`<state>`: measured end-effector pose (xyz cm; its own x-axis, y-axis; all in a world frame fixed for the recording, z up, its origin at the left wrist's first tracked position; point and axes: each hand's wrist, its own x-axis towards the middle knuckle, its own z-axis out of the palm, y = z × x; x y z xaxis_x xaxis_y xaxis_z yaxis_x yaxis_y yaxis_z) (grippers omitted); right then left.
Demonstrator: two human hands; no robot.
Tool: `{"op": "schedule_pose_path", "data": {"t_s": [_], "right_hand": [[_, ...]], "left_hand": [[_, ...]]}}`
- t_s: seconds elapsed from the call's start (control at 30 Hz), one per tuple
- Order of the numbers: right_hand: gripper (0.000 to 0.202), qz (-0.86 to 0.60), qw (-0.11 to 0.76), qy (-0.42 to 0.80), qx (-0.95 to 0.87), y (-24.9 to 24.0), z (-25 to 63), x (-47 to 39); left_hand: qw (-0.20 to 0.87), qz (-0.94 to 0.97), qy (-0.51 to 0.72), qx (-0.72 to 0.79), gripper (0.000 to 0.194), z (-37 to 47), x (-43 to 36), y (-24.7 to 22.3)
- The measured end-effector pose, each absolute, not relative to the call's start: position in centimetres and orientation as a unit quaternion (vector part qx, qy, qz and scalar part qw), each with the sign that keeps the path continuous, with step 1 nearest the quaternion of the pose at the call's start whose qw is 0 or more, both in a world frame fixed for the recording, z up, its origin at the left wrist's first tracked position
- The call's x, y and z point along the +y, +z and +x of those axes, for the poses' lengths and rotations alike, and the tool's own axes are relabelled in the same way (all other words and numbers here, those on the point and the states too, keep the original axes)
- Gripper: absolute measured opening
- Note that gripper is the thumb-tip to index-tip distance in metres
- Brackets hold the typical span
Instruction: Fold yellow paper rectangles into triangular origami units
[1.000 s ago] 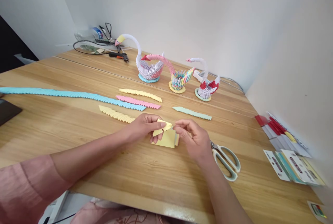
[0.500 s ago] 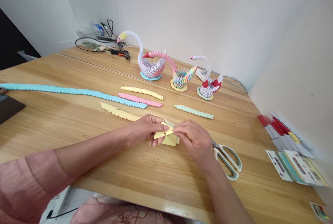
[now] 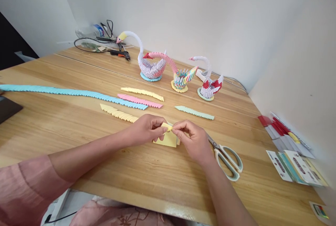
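A small folded yellow paper is pinched between my two hands near the middle of the wooden table. My left hand grips its left side with thumb and fingers. The fingertips of my right hand pinch its right corner. Beneath it lie yellow paper sheets, partly hidden by my hands. Left of my left hand, a yellow strip of interlocked folded pieces runs partly behind it. Scissors rest right of my right hand.
Three paper swans stand at the back. Blue, pink, yellow and green folded strips lie before them. A glue gun and bottle are back left. Paper packs lie at right.
The paper piece has turned and looks smaller between my fingers. My right hand has shifted slightly left, and more of the yellow sheet below shows. The view has moved slightly.
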<state>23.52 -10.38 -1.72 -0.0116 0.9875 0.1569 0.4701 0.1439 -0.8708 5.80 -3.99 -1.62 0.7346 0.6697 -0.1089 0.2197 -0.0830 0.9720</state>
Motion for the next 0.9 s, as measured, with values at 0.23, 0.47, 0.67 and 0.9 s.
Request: {"op": "schedule_pose_path", "data": {"t_s": [0.23,0.47,0.67,0.9], "right_hand": [[0.013,-0.577,0.458,0.387,-0.555,-2.3,23.1,-10.0],[0.025,-0.541,0.466,0.428,-0.554,-2.1,22.7,-10.0],[0.022,-0.558,0.419,0.396,-0.597,-2.2,22.8,-10.3],[0.027,-0.582,0.451,0.371,-0.566,-2.1,23.4,-10.1]], "left_hand": [[0.551,0.75,0.193,0.31,0.021,5.7,-4.1,-1.4],[0.591,0.713,0.198,0.322,0.025,5.8,-3.8,-1.8],[0.584,0.723,0.184,0.321,0.027,5.9,-3.9,-2.0],[0.616,0.686,0.175,0.346,0.032,5.6,-3.1,-1.6]]}}
